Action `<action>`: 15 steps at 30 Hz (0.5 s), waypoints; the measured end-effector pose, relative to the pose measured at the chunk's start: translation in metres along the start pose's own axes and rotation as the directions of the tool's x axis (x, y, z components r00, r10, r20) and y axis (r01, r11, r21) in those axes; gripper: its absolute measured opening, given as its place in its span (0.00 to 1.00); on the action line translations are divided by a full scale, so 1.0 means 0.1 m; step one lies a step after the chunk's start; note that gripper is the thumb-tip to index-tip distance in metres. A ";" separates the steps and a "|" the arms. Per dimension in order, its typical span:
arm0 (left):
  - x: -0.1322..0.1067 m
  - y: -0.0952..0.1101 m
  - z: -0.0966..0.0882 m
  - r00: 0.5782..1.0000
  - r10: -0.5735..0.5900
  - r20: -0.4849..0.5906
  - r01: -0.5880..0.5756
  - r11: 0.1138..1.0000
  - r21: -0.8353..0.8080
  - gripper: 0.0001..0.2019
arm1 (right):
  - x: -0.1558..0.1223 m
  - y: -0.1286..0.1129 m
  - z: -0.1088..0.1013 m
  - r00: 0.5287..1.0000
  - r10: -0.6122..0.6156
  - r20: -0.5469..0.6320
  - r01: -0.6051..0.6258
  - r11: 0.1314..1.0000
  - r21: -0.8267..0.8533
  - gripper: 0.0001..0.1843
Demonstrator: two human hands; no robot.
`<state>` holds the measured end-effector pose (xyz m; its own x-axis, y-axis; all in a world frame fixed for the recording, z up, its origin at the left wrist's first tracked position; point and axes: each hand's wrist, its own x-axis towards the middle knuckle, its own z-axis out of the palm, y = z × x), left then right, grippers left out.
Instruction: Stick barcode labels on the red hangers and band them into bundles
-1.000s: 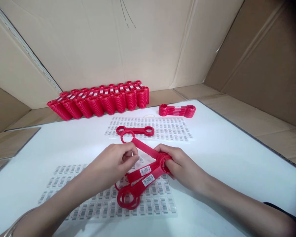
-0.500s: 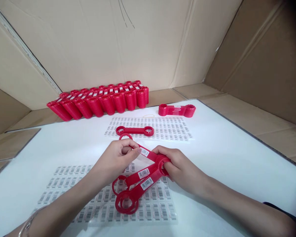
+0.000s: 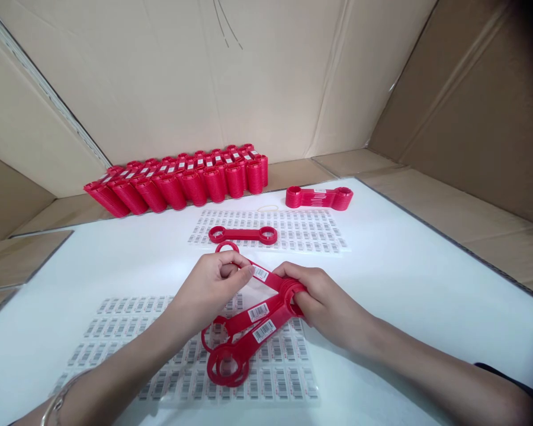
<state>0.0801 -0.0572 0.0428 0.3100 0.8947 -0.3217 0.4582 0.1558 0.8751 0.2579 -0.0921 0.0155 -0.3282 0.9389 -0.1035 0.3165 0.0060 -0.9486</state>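
Note:
My right hand (image 3: 322,299) is closed round the stacked ring ends of several red plastic strips with a ring at each end (image 3: 263,332), which fan out to the left. White barcode stickers lie on the strips' flat middles. With thumb and forefinger, my left hand (image 3: 222,284) pinches the uppermost strip (image 3: 273,280) at the left end of its barcode sticker (image 3: 260,273). Whether the sticker is fully pressed down there is hidden by the fingertips. Below both hands lies a sheet of barcode stickers (image 3: 190,378).
Beyond my hands, a red strip or small stack (image 3: 243,235) rests on a second sticker sheet (image 3: 302,228). A taller stack (image 3: 318,198) stands at the back right. Rows of red stacks (image 3: 190,183) line the back left. Cardboard walls (image 3: 266,77) enclose the white table (image 3: 408,254).
Almost nothing differs. My left forearm has shifted slightly, while both hands keep their holds on the red strips.

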 end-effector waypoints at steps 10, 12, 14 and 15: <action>0.00 -0.02 0.01 1.000 0.006 -0.014 -0.006 1.000 0.000 0.11 | -0.01 0.01 -0.01 1.000 -0.003 0.000 0.003 1.000 -0.012 0.17; 0.00 -0.02 0.02 0.999 0.029 -0.020 -0.029 1.000 0.007 0.12 | 0.00 0.01 -0.01 1.000 -0.001 0.000 0.001 1.000 -0.016 0.17; -0.01 -0.03 0.03 0.998 0.049 -0.029 -0.049 0.999 0.024 0.12 | 0.00 0.02 -0.01 1.000 0.003 0.001 -0.003 1.000 -0.021 0.18; -0.02 -0.04 0.04 0.998 0.053 -0.035 -0.052 0.998 0.038 0.12 | -0.01 0.02 -0.01 1.000 0.004 0.000 -0.004 1.000 -0.024 0.18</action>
<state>0.0808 -0.0609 0.0388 0.3045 0.9159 -0.2617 0.4725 0.0933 0.8764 0.2592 -0.0925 0.0141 -0.3269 0.9389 -0.1073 0.3393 0.0107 -0.9406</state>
